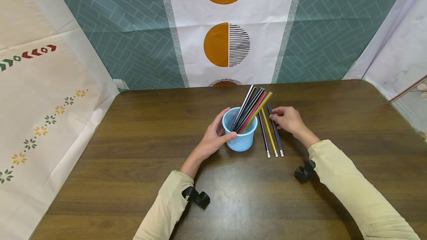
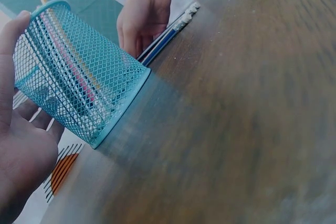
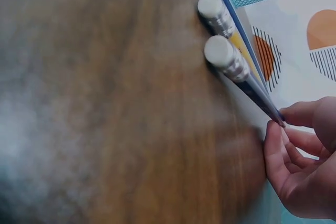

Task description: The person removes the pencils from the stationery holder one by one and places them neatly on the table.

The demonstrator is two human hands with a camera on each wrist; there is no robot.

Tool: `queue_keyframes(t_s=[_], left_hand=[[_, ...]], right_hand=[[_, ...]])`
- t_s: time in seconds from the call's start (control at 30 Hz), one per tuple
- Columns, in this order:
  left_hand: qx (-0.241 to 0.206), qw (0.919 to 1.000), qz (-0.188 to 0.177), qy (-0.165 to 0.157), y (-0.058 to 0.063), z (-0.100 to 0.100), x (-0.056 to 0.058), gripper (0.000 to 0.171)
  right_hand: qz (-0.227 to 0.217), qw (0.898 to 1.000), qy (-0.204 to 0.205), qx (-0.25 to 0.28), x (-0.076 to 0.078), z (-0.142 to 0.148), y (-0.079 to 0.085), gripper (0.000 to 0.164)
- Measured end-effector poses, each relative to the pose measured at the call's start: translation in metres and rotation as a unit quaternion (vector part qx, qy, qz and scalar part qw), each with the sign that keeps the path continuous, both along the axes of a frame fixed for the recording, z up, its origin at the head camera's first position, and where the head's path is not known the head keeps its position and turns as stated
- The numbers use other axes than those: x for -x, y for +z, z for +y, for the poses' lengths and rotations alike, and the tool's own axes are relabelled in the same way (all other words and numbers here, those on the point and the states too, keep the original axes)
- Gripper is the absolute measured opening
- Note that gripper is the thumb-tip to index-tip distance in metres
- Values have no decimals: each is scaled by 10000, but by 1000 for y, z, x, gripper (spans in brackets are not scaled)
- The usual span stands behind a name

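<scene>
A light blue mesh pencil cup (image 1: 241,143) stands on the table, with several pencils (image 1: 248,111) leaning to the right in it: black, red and yellow. My left hand (image 1: 213,136) holds the cup from its left side, thumb at the near rim and fingers around the far wall. Right of the cup lie a dark blue pencil (image 1: 264,136), a yellow pencil (image 1: 268,130) and another dark blue pencil (image 1: 278,140), eraser ends toward me. Thumb and fingertips of my right hand (image 1: 289,121) pinch the rightmost blue one, its white eraser (image 3: 219,51) close in the right wrist view.
The brown wooden table (image 1: 133,180) has its back edge just beyond the pencil tips. A patterned cloth (image 1: 143,47) hangs behind it, and a pale embroidered cloth (image 1: 40,95) hangs at the left. Each sleeve carries a black wrist camera mount (image 1: 197,197).
</scene>
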State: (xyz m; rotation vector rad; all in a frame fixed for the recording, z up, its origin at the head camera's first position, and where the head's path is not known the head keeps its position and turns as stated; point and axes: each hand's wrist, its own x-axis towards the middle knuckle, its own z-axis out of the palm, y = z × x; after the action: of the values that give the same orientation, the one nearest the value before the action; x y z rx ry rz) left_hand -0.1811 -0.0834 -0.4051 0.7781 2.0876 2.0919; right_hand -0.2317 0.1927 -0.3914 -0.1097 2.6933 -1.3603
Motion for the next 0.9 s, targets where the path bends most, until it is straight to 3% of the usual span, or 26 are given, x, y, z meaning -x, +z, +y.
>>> queue_keyframes(t_s=[0.9], left_hand=[[10,10000,-62,53,1,0,-1,76]], right_hand=[[175,9991,-74,-371,1,-4,-2,32]])
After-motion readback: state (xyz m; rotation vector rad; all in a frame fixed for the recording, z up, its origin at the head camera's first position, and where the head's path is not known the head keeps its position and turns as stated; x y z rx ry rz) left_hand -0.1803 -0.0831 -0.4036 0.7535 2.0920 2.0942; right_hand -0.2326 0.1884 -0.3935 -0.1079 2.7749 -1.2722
